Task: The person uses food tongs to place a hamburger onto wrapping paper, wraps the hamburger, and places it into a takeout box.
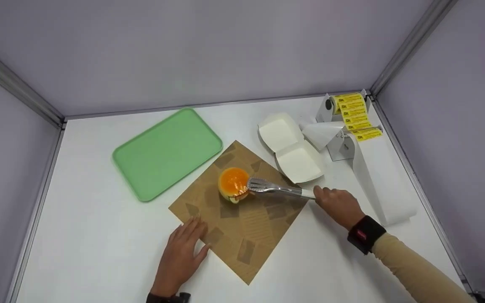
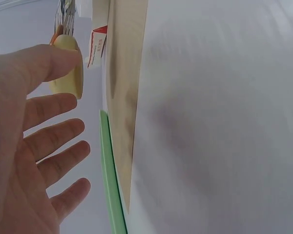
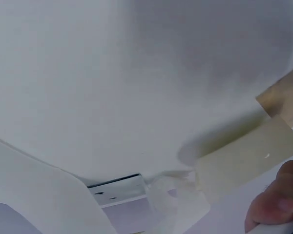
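Note:
A bun [image 1: 228,198] with a glossy orange layer on top lies near the middle of a brown printed paper sheet [image 1: 259,227]. My right hand [image 1: 338,206] grips the white handle of metal tongs [image 1: 276,187]. Their slotted ends reach the right side of the orange layer; whether they pinch it I cannot tell. In the right wrist view only part of the right hand [image 3: 281,200] shows. My left hand [image 1: 181,252] is at the sheet's lower left edge, fingers extended. The left wrist view shows this hand [image 2: 34,141] with spread fingers, the pale bun [image 2: 66,87] beyond.
A green tray [image 1: 166,153] lies at the back left. Right of the sheet stands an unfolded white clamshell box [image 1: 299,162]. Behind it are a crumpled white paper piece [image 1: 321,132] and a dispenser with yellow labels [image 1: 352,111], its white backing strip [image 1: 381,181] trailing along the right side.

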The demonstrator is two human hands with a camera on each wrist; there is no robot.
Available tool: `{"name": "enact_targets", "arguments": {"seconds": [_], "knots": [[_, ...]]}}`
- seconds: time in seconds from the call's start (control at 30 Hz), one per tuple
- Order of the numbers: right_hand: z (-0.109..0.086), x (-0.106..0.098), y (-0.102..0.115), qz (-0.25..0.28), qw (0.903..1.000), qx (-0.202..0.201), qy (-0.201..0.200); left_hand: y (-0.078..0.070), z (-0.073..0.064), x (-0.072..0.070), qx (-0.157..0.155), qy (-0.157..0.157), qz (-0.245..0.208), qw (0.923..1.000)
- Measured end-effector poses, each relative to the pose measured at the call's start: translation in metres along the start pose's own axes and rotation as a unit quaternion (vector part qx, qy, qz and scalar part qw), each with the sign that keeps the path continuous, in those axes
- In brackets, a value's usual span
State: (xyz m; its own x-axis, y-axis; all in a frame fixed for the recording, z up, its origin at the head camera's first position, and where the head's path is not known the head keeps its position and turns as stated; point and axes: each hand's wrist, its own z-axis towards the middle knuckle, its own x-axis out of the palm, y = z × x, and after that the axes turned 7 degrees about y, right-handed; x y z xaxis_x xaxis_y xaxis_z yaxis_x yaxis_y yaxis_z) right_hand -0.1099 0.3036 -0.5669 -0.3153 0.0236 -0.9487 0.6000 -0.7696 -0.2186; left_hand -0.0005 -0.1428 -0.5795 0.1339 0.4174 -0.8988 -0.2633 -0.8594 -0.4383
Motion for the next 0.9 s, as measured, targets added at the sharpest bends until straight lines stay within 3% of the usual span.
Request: {"name": "enact_targets", "arguments": {"seconds": [0.4,0.67,0.9], "knots": [[-0.016,0.013,-0.006,-0.013,0.9999,0.009,0.002,-0.002,0.002,-0.002,-0.001,0.013,0.002,0.9999],[-0.02,0.013,-0.007,-0.034,0.9994,0.01,-0.001,0.002,0.011,-0.008,0.03,-0.007,0.019,0.9994],[-0.016,0.006,-0.01,-0.041,0.999,0.007,0.018,0.001,0.012,-0.007,0.025,0.014,0.018,0.9994]]}}
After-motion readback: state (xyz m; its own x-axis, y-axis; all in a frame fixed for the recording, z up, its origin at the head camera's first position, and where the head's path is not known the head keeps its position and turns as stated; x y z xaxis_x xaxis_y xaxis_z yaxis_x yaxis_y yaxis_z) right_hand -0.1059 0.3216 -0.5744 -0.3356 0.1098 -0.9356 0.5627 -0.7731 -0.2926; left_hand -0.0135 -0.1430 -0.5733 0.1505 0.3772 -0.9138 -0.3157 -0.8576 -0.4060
